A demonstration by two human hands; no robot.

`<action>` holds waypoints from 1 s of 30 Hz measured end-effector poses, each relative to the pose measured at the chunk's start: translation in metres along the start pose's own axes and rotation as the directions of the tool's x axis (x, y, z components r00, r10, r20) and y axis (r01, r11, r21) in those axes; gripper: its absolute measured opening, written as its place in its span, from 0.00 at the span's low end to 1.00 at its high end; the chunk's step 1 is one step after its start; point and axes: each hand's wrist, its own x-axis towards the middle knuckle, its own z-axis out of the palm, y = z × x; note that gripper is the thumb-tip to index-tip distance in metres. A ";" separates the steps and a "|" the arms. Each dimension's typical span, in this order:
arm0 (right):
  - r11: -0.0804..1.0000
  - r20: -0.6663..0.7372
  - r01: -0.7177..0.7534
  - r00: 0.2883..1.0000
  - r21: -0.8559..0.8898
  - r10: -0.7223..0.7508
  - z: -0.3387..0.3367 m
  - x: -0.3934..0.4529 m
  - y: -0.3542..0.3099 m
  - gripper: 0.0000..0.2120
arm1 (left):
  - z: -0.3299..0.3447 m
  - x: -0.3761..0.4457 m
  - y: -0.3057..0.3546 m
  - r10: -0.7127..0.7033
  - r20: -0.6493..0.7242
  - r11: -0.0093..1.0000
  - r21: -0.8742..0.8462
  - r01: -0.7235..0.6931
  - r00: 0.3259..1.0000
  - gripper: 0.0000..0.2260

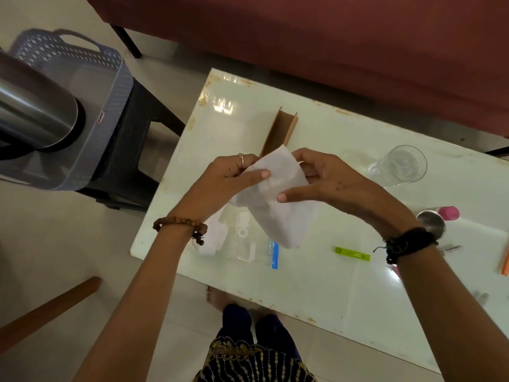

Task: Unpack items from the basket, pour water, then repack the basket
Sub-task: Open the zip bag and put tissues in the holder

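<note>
Both hands hold a white paper napkin [278,194] above the white glass table [316,285]. My left hand [231,175] pinches its upper left edge with thumb and fingers. My right hand [325,180] pinches its right side, thumb on top. Behind the napkin stands an open brown cardboard box [279,130]. The grey-blue plastic basket [91,86] sits on a dark stool [137,133] to the left of the table, with a steel flask [33,111] lying in it. A clear drinking glass [399,165] stands at the right.
A clear zip bag [248,244] with a blue seal lies under the napkin. A green pen-like stick [352,254], a steel cup [431,223] and a pink-capped item [449,213] lie on the right. A dark red sofa [330,37] runs behind the table.
</note>
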 end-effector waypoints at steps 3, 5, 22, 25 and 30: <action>0.999 0.001 0.046 0.999 0.026 -0.046 0.001 0.000 -0.009 0.15 | -0.009 -0.001 0.004 -0.024 -0.044 0.998 -0.067 0.021 0.999 0.03; 0.993 -0.026 0.074 0.997 0.089 -0.072 -0.001 -0.002 -0.013 0.12 | -0.015 -0.003 -0.003 -0.085 -0.060 0.929 -0.366 0.057 0.995 0.12; 0.630 -0.211 0.120 0.975 0.767 0.071 0.003 0.006 0.000 0.18 | 0.091 -0.012 -0.050 -0.358 0.114 0.088 -0.984 0.155 0.927 0.20; 0.752 -0.304 0.089 0.940 0.654 0.153 0.003 0.006 0.023 0.16 | 0.080 -0.005 -0.050 -0.323 0.090 0.093 -0.988 0.126 0.942 0.25; 0.879 -0.377 0.026 0.909 0.477 0.178 0.003 0.007 0.041 0.20 | 0.059 -0.001 -0.051 -0.257 0.086 0.148 -0.981 0.127 0.963 0.27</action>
